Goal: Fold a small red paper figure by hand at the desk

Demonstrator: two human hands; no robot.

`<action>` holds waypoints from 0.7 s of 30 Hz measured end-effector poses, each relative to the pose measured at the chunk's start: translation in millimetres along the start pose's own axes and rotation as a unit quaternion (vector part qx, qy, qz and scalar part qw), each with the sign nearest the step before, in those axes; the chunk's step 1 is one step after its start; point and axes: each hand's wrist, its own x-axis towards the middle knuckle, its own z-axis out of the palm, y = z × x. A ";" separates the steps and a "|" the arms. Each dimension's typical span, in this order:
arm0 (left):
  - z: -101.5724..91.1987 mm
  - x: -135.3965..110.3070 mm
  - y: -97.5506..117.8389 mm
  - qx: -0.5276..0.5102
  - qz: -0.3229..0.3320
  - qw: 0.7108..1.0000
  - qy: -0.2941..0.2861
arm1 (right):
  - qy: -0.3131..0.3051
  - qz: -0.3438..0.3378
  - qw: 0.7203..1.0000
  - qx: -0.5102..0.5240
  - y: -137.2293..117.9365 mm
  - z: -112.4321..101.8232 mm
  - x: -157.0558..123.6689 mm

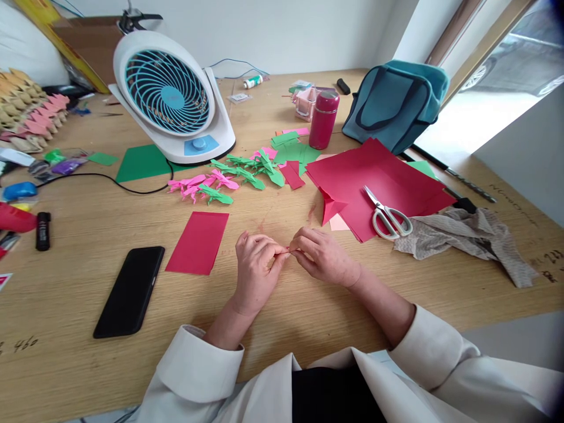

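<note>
My left hand (259,267) and my right hand (324,257) meet above the middle of the table, thumbs and fingertips pinched together. Whatever is between them is small and mostly hidden; I cannot make out what it is. To the left of my left hand lies a stack of red paper rectangles (197,243). Beyond my hands are folded green paper figures (247,173) and pink paper figures (194,187). Large red paper sheets (383,170) lie past my right hand, with white-handled scissors (385,214) on top and a folded red paper piece (331,205) at their near edge.
A black phone (130,292) lies at the left, below a white fan (171,97) with its cord on the table. At the back stand a red flask (324,119) and a blue bag (392,106). A crumpled cloth (467,238) lies at the right.
</note>
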 end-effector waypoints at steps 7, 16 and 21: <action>-1.6 0.5 -0.1 0.001 0.023 1.000 -0.019 | -0.018 0.014 1.000 0.019 -4.1 -1.4 1.0; -1.9 3.7 -0.4 -0.050 0.012 0.999 -0.011 | 0.007 0.018 0.998 0.068 -3.9 -1.2 0.6; -2.1 4.2 -1.7 -0.081 0.002 0.997 -0.001 | 0.046 0.019 0.995 0.088 -4.3 0.8 0.3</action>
